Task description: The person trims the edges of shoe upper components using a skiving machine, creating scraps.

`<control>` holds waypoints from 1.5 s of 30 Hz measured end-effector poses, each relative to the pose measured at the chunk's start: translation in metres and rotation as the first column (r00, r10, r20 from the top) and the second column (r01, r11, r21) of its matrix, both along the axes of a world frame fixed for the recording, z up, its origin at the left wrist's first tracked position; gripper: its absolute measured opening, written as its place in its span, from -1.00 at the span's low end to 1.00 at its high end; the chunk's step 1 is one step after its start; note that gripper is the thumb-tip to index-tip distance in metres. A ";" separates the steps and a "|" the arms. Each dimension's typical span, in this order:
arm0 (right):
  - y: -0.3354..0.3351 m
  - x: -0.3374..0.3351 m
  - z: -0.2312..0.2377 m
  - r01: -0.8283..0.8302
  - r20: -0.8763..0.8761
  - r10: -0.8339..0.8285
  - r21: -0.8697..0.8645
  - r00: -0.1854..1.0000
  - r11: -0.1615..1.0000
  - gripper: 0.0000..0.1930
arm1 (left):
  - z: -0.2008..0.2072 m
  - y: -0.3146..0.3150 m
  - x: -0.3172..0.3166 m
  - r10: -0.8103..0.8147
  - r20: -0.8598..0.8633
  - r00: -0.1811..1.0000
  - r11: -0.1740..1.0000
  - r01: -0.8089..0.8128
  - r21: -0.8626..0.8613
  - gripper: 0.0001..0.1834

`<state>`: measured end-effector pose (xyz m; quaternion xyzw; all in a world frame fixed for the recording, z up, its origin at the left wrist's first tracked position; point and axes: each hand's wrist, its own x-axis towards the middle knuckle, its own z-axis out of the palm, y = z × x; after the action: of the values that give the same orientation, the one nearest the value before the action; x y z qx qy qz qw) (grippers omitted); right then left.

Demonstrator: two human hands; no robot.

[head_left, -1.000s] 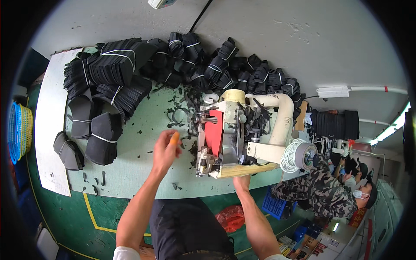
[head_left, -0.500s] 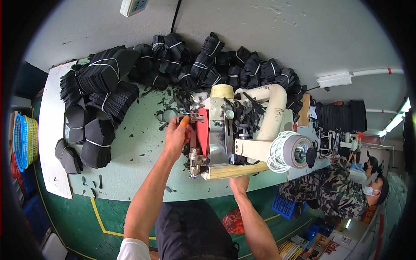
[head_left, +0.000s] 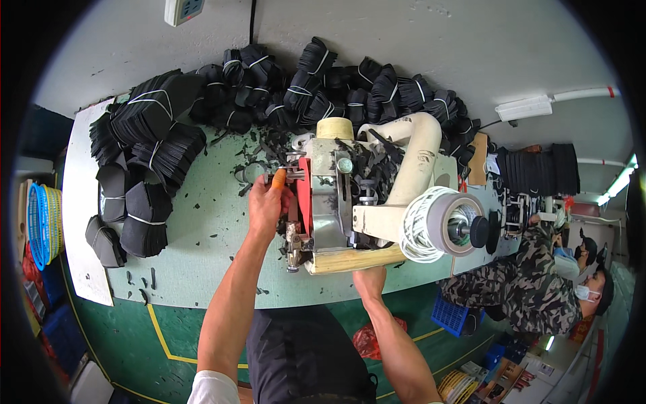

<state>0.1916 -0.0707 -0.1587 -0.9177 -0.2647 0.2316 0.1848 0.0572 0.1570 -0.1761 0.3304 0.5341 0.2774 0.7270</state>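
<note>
A cream bench-top machine (head_left: 323, 155) with a red guard plate (head_left: 305, 198) stands on the pale green table in front of me. My left hand (head_left: 266, 202) is at its left side, fingers curled in against small metal rods (head_left: 295, 174) beside the red plate. An orange finger cover (head_left: 278, 178) is on one finger. What lies inside the grip is hidden. My right hand (head_left: 369, 281) reaches under the wooden bar (head_left: 353, 260) along the machine's front, its fingers out of sight. Black scraps (head_left: 360, 185) cover the machine's bed.
Tied bundles of black sheet pieces (head_left: 149, 111) are stacked at the left, with more bundles (head_left: 313, 87) along the wall. A spool of white cord (head_left: 427, 225) sits at the machine's right. One person in camouflage clothing (head_left: 531, 286) works farther right. Baskets (head_left: 46, 225) stand at far left.
My view has shifted slightly, so the machine and bundles appear a little farther left and higher. My left hand stays by the metal rods and my right hand under the front bar.
</note>
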 end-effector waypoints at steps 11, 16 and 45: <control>-0.002 0.002 -0.001 0.074 -0.017 -0.073 0.060 0.997 0.995 -0.53 | -0.004 -0.001 -0.008 -0.078 -0.311 0.947 0.962 0.153 0.225 -0.78; 0.000 0.004 0.003 0.072 -0.092 -0.074 -0.020 0.993 0.997 -0.53 | -0.023 -0.001 -0.009 -0.005 -0.394 0.919 0.871 0.197 0.450 -0.81; 0.011 0.004 0.026 0.120 -0.205 -0.151 -0.155 0.967 0.981 -0.60 | -0.011 0.004 -0.005 -0.027 -0.494 0.869 0.934 0.199 0.298 -0.23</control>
<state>0.1960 -0.0597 -0.1326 -0.9139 -0.1625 0.3348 0.1622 0.0525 0.1611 -0.1869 0.5405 0.6216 0.2304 0.5181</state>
